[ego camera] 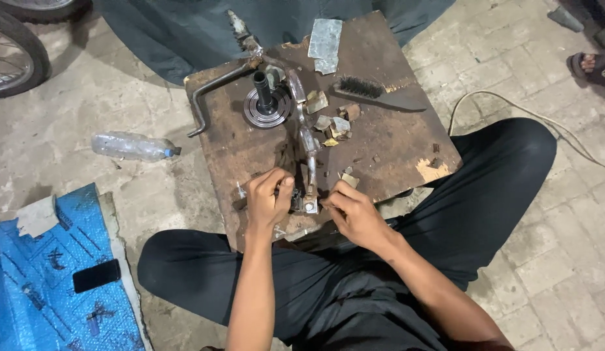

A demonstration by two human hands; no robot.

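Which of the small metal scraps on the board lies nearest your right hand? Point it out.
The pale scrap just above the right hand, near the board's front edge. The other scraps cluster farther up, beside the wire brush.

Head camera looks steeply down, close over the wooden board (380,140).

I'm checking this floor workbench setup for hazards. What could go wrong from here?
Both hands, left hand and right hand, work a small part at the metal frame's near end, right at the wooden board's edge; it could drop into the lap. Loose metal scraps may scatter if the board is bumped. The cable is a possible trip hazard.
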